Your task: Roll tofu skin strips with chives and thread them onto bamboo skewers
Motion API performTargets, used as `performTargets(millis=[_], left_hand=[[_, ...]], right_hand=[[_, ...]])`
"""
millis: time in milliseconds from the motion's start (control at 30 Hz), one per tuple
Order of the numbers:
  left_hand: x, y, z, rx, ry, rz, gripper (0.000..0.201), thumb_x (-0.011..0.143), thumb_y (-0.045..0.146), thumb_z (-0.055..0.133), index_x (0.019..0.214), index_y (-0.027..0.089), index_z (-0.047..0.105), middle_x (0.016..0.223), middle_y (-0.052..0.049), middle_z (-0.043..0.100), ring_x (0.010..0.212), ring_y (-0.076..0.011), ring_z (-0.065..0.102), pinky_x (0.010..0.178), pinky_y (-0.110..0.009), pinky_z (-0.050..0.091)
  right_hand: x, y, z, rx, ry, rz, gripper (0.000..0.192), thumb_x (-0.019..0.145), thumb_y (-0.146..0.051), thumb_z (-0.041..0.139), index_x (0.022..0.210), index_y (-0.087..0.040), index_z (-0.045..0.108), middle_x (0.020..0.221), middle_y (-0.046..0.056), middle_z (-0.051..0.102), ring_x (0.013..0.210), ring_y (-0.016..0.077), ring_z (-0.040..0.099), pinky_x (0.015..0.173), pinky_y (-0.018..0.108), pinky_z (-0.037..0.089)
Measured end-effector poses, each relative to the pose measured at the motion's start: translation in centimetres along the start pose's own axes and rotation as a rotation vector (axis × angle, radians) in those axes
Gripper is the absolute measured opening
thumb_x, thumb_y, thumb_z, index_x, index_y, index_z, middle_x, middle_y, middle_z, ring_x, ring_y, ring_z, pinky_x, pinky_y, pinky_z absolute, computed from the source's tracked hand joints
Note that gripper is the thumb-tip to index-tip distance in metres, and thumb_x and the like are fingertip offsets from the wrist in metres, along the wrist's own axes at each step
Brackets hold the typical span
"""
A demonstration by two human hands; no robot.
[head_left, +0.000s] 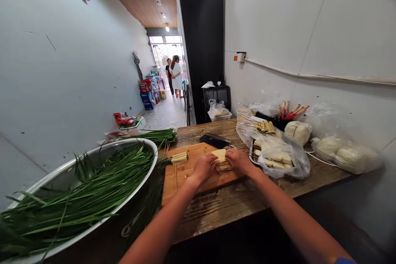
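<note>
Rough-grained wooden table (213, 210). Round metal bowl (155, 157) of long green leaves (114, 181) crowds the left. Smooth board (185, 173); crinkled plastic bag (298, 159) just right, flat dark knife (213, 140) behind. Left hand (204, 168), right hand (239, 161): fingertips pinching thin yellow sheet (220, 155) over board.

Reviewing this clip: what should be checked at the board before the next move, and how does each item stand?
1. Left hand gripping the pale sheet: ok.
2. Right hand gripping its other side: ok.
3. Sheet above the cutting board: ok.
4. Knife out of both hands, lying beyond them: ok.
5. Rolls apart from the left hand: ok.
6. Underside of the sheet: cannot tell, hidden.
</note>
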State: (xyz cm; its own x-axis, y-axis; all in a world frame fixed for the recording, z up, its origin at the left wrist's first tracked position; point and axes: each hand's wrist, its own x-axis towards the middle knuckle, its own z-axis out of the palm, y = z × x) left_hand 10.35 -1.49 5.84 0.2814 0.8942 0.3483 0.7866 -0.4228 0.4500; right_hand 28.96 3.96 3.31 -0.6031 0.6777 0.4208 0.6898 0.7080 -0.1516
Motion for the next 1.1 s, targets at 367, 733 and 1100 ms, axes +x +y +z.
performTargets(millis=[367,733,1100], left_hand=[[1.5,0.2,-3.2,0.084,0.08,-0.065,0.028,0.086,0.025,0.045,0.075,0.016,0.069,0.073,-0.004,0.068,0.065,-0.0131,0.056,0.061,-0.022,0.037],[-0.8,-3.2,-8.1,0.211,-0.098,-0.179,0.028,0.082,0.023,0.048,0.063,0.013,0.066,0.059,-0.004,0.062,0.055,-0.012,0.049,0.056,-0.022,0.031],[-7.9,-4.8,-4.5,0.473,-0.323,0.142,0.025,0.086,0.012,0.04,0.1,0.014,0.06,0.105,-0.011,0.06,0.104,-0.0221,0.053,0.098,-0.041,0.033]], right_hand=[[2.5,-2.2,-3.9,0.411,0.08,0.059,0.017,0.081,-0.026,0.057,0.093,-0.015,0.058,0.079,0.003,0.062,0.068,0.012,0.057,0.064,0.023,0.042],[6.8,-8.7,-1.2,0.041,-0.086,0.117,0.023,0.086,-0.021,0.045,0.086,-0.018,0.067,0.084,0.006,0.068,0.078,0.0163,0.06,0.066,0.024,0.037],[-0.1,-9.4,2.4,-0.152,-0.095,-0.261,0.018,0.088,-0.018,0.047,0.081,-0.017,0.063,0.084,0.005,0.06,0.083,0.0167,0.052,0.07,0.025,0.038]])
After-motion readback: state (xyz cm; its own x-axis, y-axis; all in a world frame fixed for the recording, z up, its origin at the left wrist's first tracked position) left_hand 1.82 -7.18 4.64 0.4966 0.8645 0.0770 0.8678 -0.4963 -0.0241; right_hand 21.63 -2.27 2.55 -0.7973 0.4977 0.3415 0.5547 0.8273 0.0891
